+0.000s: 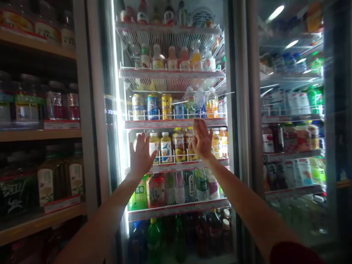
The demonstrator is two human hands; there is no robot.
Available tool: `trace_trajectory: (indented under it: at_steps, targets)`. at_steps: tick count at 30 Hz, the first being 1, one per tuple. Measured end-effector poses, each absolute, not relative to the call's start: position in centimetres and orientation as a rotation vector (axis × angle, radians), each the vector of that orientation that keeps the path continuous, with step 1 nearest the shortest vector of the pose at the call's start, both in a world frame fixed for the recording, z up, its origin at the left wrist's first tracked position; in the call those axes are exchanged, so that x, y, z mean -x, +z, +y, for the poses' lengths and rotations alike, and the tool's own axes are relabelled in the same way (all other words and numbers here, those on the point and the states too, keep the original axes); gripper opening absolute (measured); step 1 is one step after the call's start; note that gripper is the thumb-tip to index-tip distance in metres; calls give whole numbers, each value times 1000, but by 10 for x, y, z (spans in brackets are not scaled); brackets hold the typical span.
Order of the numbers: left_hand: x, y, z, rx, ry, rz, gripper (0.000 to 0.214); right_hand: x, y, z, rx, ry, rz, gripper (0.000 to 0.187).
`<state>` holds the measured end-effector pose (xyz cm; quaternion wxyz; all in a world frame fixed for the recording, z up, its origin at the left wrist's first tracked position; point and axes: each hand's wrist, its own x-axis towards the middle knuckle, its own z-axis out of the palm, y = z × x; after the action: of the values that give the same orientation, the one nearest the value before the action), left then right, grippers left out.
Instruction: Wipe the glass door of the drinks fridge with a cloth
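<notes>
Both my arms reach forward to a lit drinks fridge. My left hand (140, 156) is raised with its fingers apart, holding nothing, in front of the left end of a bottle shelf. Beside it stand a bottle with a blue fish picture (166, 148) and a pale-labelled bottle (154, 145), partly covered. My right hand (202, 139) is also raised and open, in front of yellow-capped tea bottles (179, 145) and orange drink bottles (216, 142). Whether either hand touches glass or a shelf, I cannot tell.
Cans (152, 107) and bottles fill a wire shelf (176, 124) above my hands. Lower down stand a red-labelled bottle (156, 190) and a green bottle (153, 234). Wooden shelves (35, 135) hold jars on the left. Another fridge (295, 157) stands to the right.
</notes>
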<state>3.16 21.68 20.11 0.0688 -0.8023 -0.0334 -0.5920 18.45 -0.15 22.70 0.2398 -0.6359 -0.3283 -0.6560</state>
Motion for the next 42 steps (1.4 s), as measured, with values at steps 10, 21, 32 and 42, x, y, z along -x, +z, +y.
trace_trajectory:
  at_steps: [10,21,32,42]
  targets:
    - [-53,199,173,2490,-1726,-3,63,-201,217,-31,1767,-1800,-954,70]
    - [-73,207,139,2504,-1602,5,63,-215,209,-68,1875,-1726,-830,59]
    - [-80,207,133,2481,-1597,36,64,-203,201,-58,1927,-1683,-930,57]
    - [-60,213,174,2442,-1711,-70,63,-195,220,-32,1945,-1675,-748,65]
